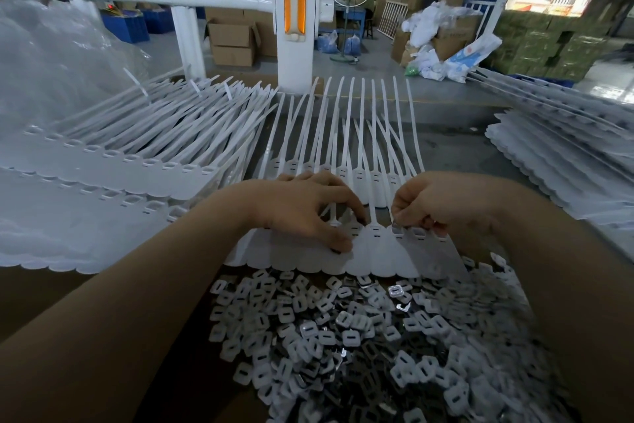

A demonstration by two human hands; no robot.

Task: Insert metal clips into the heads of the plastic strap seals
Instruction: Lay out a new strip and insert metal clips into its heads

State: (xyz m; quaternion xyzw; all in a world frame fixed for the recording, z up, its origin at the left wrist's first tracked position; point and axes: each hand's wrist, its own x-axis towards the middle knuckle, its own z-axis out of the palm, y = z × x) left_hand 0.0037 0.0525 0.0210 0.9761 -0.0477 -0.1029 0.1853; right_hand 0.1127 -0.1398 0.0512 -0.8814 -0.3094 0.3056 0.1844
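**Presently: clip being seated in strap head, centre frame**

Head view. A joined strip of seals (pixel 374 254) lies across the centre of the frame, heads toward the person, straps fanning to the upper centre. The left hand (pixel 308 210) rests on the strip, fingers curled and pinching a head near its slot. The right hand (pixel 442 203) has its fingertips (pixel 399 218) pinched on what looks like a clip at the next heads to the right; the clip itself is mostly hidden.

A loose heap of clips (pixel 377 337) fills the lower centre and right, touching the strip's near edge.

Handling, as judged: clips are small, light, stiff and likely slippery, with thin edges; best pinched by the flat sides. The seals are light and flexible; the strip probably shifts unless held down beside the head being filled.

Room: stacks of seals (pixel 103 162) crowd the left, more stacks (pixel 555 162) the right. Open bench (pixel 456 151) shows only in upper centre-right. The hands sit close together, nearly touching.
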